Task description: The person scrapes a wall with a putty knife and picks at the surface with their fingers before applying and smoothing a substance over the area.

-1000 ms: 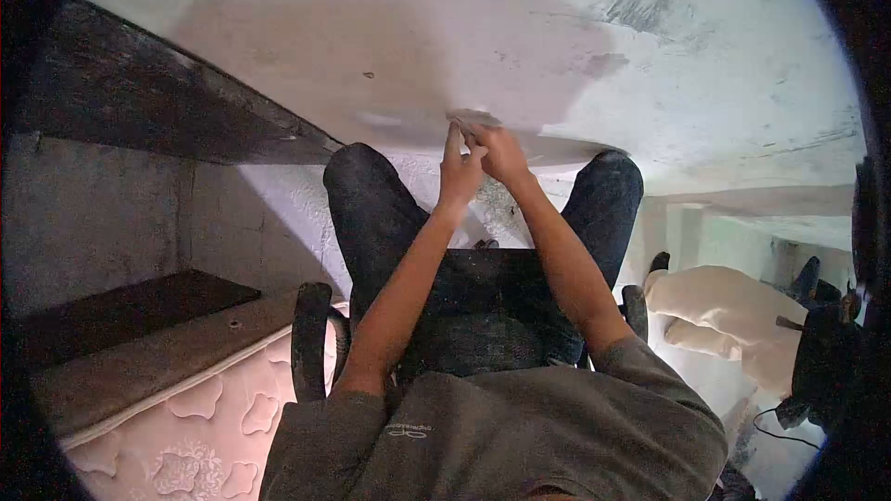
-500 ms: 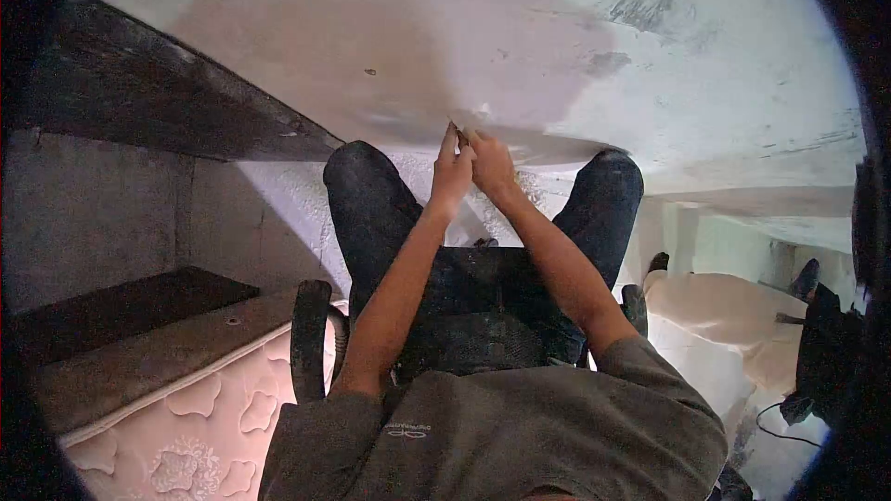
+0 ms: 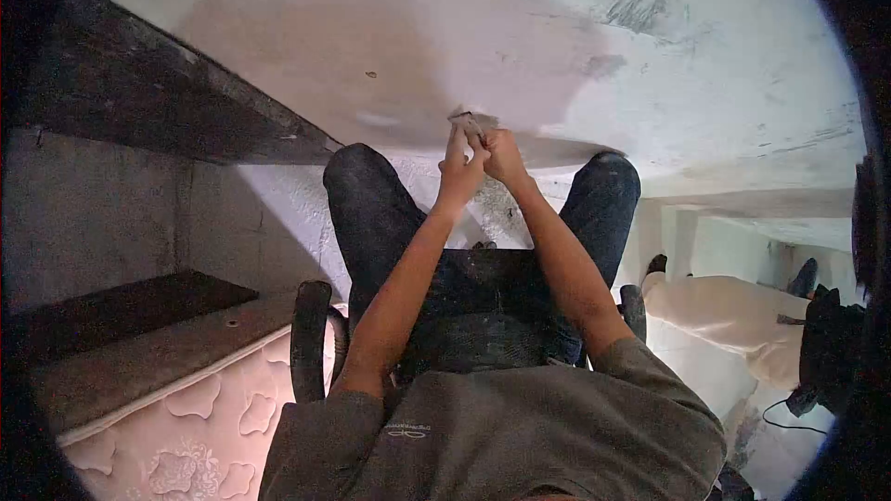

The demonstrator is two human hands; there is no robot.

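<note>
Over the near edge of a worn whitish surface (image 3: 510,46), my two hands meet between my knees. A small, flat greyish-brown piece (image 3: 467,119) is at their fingertips; its kind is too small to make out. My left hand (image 3: 461,172) pinches it from below with fingers pointing away from me. Beside it, my right hand (image 3: 504,156) has its fingers curled closed around the piece's right side. The hands touch each other, and the right fingers are partly hidden.
Chair armrests (image 3: 312,339) flank my legs. At left are a dark ledge (image 3: 158,93), a brown board (image 3: 167,343) and a pink quilted mattress (image 3: 200,408). At right a person in light trousers (image 3: 724,311) is nearby, with a black cable (image 3: 789,427).
The small piece has turned and now shows a broader face. My right hand has shifted slightly right and down, and the left hand has moved slightly right.
</note>
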